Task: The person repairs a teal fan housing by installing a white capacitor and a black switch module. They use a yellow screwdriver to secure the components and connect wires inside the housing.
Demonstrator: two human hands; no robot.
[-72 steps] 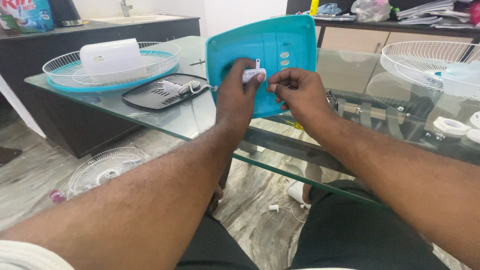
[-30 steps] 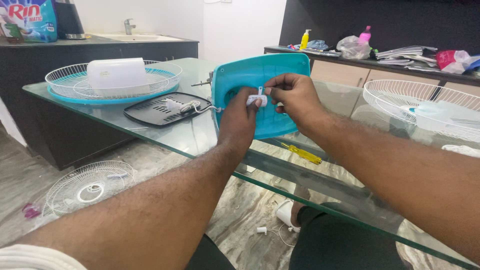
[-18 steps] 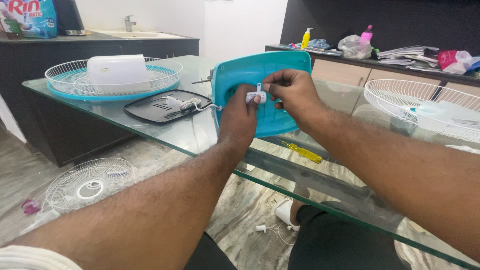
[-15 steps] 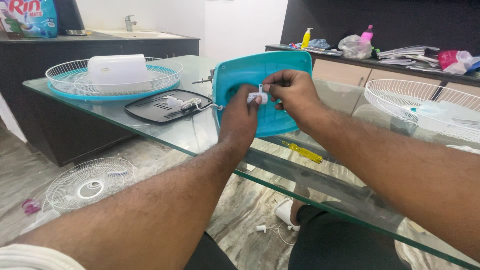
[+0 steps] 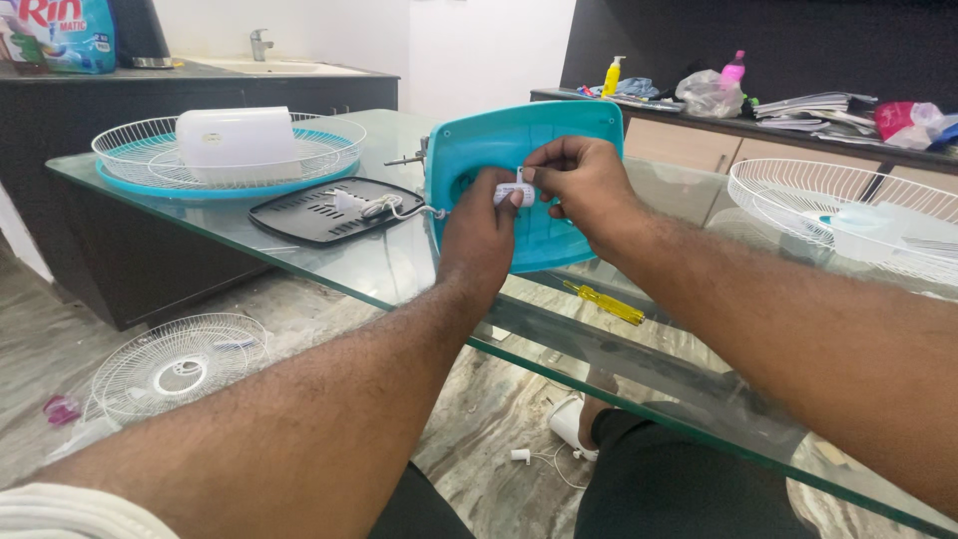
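Note:
A turquoise plastic fan housing [image 5: 559,135] stands upright on the glass table [image 5: 379,269]. In front of it my left hand [image 5: 481,225] pinches a small white plastic part [image 5: 507,193] between thumb and fingers. My right hand [image 5: 579,185] grips the same white part from the right, fingers curled on its top. A thin white wire [image 5: 404,209] runs from the part to the left across a black vented cover [image 5: 329,210].
A white wire fan guard with a turquoise rim [image 5: 230,160] holds a white motor cover at the left. Another wire guard [image 5: 848,215] lies at the right. A yellow screwdriver [image 5: 604,302] rests below the glass. A third guard [image 5: 175,364] lies on the floor.
The view has shifted since the oldest frame. Both hands stay on the white part at the housing, with only slight finger movement.

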